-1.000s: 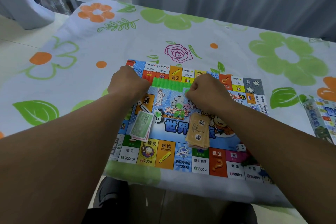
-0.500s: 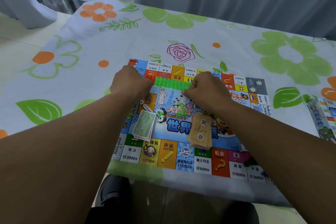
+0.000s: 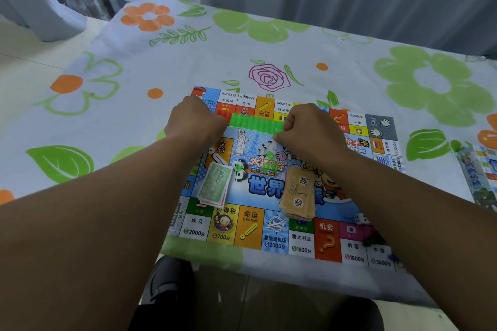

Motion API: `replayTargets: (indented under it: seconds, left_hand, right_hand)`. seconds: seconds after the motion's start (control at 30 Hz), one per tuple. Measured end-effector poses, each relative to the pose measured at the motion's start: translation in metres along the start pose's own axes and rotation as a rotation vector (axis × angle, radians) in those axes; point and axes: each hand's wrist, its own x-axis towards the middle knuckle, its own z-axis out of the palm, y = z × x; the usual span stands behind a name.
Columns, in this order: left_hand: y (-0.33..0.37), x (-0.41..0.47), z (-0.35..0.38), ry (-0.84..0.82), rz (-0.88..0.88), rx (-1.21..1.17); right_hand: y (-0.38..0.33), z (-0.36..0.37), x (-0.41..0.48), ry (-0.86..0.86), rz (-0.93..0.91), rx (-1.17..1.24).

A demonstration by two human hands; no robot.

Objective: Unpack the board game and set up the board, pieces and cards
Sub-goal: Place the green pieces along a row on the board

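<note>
The left hand (image 3: 195, 122) and right hand (image 3: 309, 129), fingers curled, each gripped an end of the ridged green plastic strip (image 3: 255, 124) over the far side of the colourful printed game board (image 3: 250, 228); a hard snap could have scattered pieces off it

The left forearm (image 3: 107, 209) and right forearm (image 3: 403, 209) are bare right up to the frame's edge. Below the near edge of the table (image 3: 188, 62) a dark grey shoe (image 3: 166, 279) shows, rounded at the toe, with paler curved seams along its side. Dark cloth (image 3: 349, 317) covers both thighs; its cut cannot be told.
</note>
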Motion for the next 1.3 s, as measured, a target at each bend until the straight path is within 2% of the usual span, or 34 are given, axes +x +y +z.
replayTargets:
  seconds: [1.07, 1.2, 1.3]
  left_hand:
    - [0.001, -0.001, -0.001, 0.002, 0.003, 0.008]
    - [0.001, -0.001, -0.001, 0.005, 0.001, -0.001]
    - [0.000, 0.000, 0.000, 0.007, 0.004, 0.001]
  right_hand:
    - [0.003, 0.004, 0.001, -0.013, -0.029, -0.006]
    - [0.005, 0.000, 0.000, -0.045, -0.026, 0.005]
    - [0.004, -0.010, -0.002, -0.132, -0.086, 0.060]
